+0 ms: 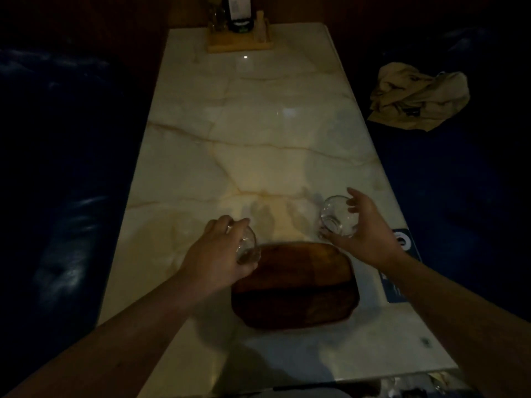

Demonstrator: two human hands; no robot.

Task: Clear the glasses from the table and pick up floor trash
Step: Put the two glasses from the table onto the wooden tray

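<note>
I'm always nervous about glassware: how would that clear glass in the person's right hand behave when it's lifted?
The glass looks rigid and probably fragile, being thin and clear. Its smooth, shiny wall may be slippery, so the right hand wrapping around it seems sensible. It looks short and round, so on its side it would likely roll across the polished table.

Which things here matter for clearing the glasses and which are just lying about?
Job things:
left glass, in the left hand
right glass, in the right hand

Lying about:
wooden tray
cloth on the seat
bottle in a wooden holder
card at the table edge
</note>
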